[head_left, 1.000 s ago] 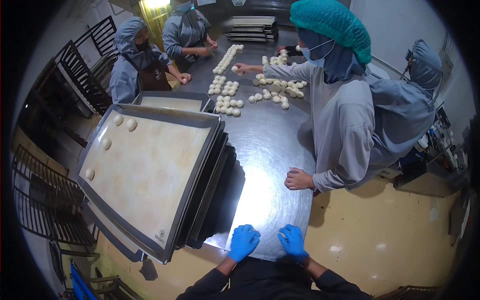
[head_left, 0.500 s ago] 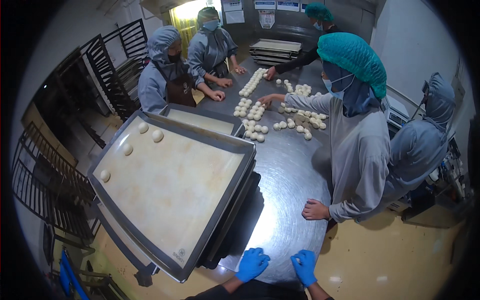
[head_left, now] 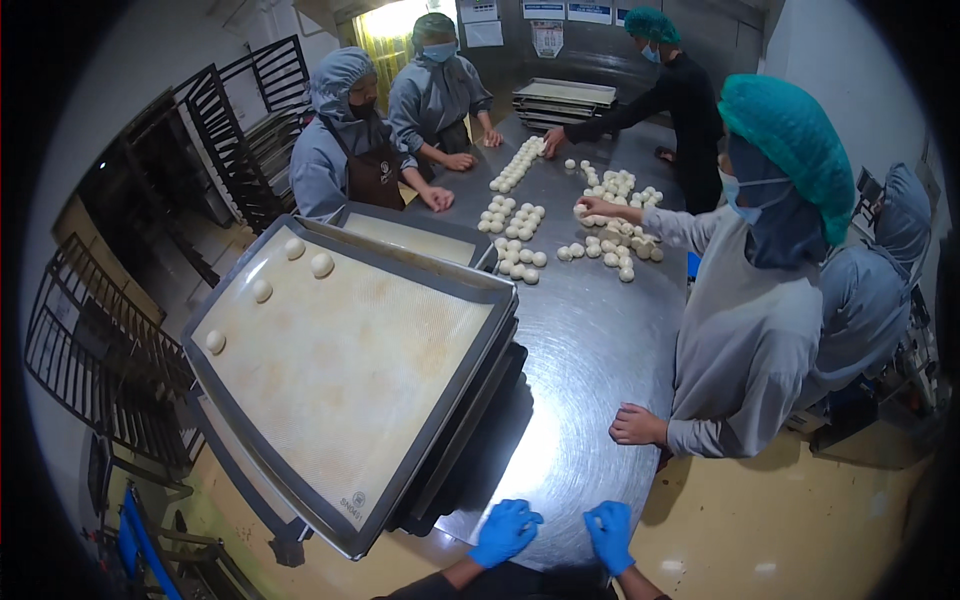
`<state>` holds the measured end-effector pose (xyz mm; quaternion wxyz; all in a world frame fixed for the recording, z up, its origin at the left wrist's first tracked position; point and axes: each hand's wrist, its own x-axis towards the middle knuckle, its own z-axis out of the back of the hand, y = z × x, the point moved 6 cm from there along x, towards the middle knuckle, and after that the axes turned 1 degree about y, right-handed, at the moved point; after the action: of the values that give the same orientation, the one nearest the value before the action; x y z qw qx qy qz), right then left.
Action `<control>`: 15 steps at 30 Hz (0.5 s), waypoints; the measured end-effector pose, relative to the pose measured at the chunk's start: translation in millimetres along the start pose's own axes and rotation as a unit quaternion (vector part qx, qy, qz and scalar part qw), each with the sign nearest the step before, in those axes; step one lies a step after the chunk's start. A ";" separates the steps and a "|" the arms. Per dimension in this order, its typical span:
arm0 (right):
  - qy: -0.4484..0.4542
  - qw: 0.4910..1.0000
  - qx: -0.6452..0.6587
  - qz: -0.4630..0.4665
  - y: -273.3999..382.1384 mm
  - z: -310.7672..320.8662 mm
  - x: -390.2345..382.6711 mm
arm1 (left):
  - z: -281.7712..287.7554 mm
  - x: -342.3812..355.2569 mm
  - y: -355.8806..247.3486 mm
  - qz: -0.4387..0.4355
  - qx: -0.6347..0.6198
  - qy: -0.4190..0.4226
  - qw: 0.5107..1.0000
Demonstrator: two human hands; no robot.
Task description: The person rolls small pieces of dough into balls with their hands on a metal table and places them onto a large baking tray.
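My left hand, in a blue glove, rests on the near edge of the steel table with its fingers loosely curled together. Across from it, my right hand, gloved in blue too, lies at the same edge with its fingers folded in. Nothing shows in either hand. To the left of my hands stands a stack of trays; the top tray has a pale mat and several dough balls near its far left side. Groups of more dough balls sit on the table farther away.
At the right edge, a person in a green hair cover reaches over the dough balls. Two people in grey hoods stand far left, and one in black at the far right. More stacked trays stand at the back; black racks line the left.
The person in the green hair cover has drawn their reaching hand rightward, from the sorted dough balls to the looser group. My hands keep their place; the view has shifted slightly.
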<state>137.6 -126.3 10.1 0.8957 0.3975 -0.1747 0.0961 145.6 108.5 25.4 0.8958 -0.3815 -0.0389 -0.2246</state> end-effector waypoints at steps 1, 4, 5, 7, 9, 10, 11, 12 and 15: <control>-0.017 0.997 -0.074 -0.013 -13.5 11.1 12.5 | 7.8 1.0 12.2 0.002 0.030 0.022 0.999; -0.051 0.985 -0.151 -0.064 -38.2 -4.5 75.8 | 2.7 25.5 55.2 0.079 -0.040 -0.096 0.991; -0.060 0.982 -0.157 -0.087 -47.7 -12.7 88.6 | 3.6 56.5 43.3 0.070 -0.016 -0.126 0.989; -0.014 0.991 -0.056 -0.117 -34.5 -49.7 89.6 | -5.8 85.6 12.6 0.050 -0.024 -0.163 0.985; -0.014 0.998 -0.016 -0.054 -5.8 -60.7 41.9 | -48.5 58.5 10.9 0.104 0.044 -0.039 0.993; -0.009 0.999 0.031 -0.016 7.9 -52.1 28.6 | -47.7 49.1 8.2 0.074 0.033 -0.030 0.996; -0.002 0.999 0.032 -0.027 7.2 -38.3 17.5 | -37.7 29.4 0.6 0.041 0.019 -0.014 0.999; 0.006 0.999 0.034 -0.039 5.5 -22.4 7.2 | -24.6 15.5 -3.0 0.009 0.006 0.003 1.000; -0.021 0.988 -0.145 -0.049 -24.6 11.3 30.1 | 3.5 19.7 28.5 0.063 0.010 0.022 0.998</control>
<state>170.2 -150.1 12.1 0.9438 0.2730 -0.1856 0.0171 175.9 121.0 13.6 0.9125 -0.3693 0.0031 -0.1761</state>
